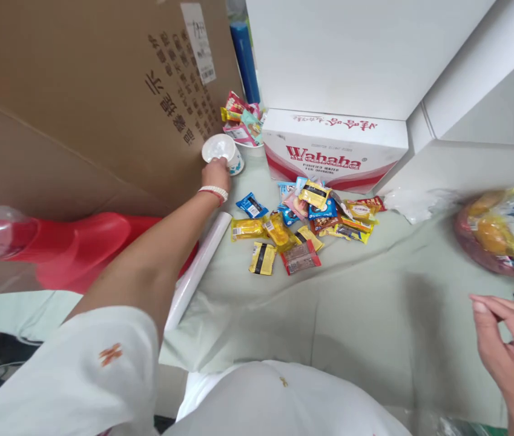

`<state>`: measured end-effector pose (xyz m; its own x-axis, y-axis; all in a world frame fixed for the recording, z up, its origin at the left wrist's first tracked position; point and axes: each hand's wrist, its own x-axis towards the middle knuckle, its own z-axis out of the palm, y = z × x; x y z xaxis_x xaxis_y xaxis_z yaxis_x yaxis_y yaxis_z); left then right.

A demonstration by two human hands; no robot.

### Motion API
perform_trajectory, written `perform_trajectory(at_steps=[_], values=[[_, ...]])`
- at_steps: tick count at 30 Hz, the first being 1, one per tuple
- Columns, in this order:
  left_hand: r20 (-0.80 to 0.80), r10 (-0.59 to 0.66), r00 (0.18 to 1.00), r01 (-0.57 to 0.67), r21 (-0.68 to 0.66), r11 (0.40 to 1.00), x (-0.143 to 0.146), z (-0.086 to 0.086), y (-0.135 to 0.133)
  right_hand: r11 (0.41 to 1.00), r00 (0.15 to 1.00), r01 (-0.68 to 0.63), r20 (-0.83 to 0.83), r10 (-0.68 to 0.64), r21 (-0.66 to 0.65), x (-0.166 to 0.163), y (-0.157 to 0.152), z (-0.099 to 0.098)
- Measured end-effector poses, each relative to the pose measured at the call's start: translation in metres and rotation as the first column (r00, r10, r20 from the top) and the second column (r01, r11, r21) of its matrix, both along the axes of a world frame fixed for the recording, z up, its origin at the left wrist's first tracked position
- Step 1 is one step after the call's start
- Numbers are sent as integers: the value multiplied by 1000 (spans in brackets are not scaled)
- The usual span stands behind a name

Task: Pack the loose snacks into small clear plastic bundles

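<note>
My left hand (217, 174) reaches far out and grips the near rim of a white paper bowl (237, 162) with a blue pattern on its side. The bowl's inside looks white and bare. Just behind it stands another white container (253, 145) filled with colourful wrapped snacks (241, 121). A loose pile of small packaged snacks (322, 209) lies to the right of the bowl, in yellow, blue, red and brown wrappers. Off at the right edge, my right hand (513, 348) is raised over the cloth, thumb and forefinger pinched together, with nothing visible in them.
A big cardboard box (102, 109) rises on the left, with a red plastic object (84, 248) before it. A white roll (200, 266) lies by my left forearm. A Wahaha water carton (333, 151) stands behind the snacks. A bowl of packaged food (470, 242) sits right.
</note>
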<state>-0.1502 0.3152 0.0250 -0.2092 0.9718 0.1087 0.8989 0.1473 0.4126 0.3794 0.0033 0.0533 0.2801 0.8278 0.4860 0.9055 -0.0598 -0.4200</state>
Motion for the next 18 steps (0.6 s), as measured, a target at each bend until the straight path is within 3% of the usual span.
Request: perform_trajectory(at_steps=[3, 5, 8, 10, 12, 14, 15, 18], values=[[-78, -69, 995, 75, 76, 994, 5, 12, -53, 1000, 999, 3, -46, -4, -20, -21, -14, -5], [-150, -240, 959, 257, 102, 961, 18, 18, -111, 999, 994, -42, -102, 39, -30, -36, -11, -3], [-157, -426, 891, 438, 51, 898, 51, 15, -211, 946, 938, -322, -129, 322, 19, -72, 5, 13], [-154, -663, 733, 672, 5, 741, 74, 5, -268, 791, 783, -612, -122, 610, 24, -105, 19, 26], [-144, -764, 629, 772, 4, 635, 93, -9, -307, 526, 530, -848, -128, 838, -64, -142, 33, 31], [-128, -819, 560, 827, 29, 561, 105, -21, -328, 303, 344, -918, -132, 930, -254, -177, 46, 23], [-110, -835, 540, 841, 37, 539, 109, -27, -334, 257, 318, -895, -117, 941, -365, -193, 51, 14], [-46, -822, 568, 823, 62, 565, 112, -41, -342, 286, 402, -705, -33, 915, -649, -226, 58, -18]])
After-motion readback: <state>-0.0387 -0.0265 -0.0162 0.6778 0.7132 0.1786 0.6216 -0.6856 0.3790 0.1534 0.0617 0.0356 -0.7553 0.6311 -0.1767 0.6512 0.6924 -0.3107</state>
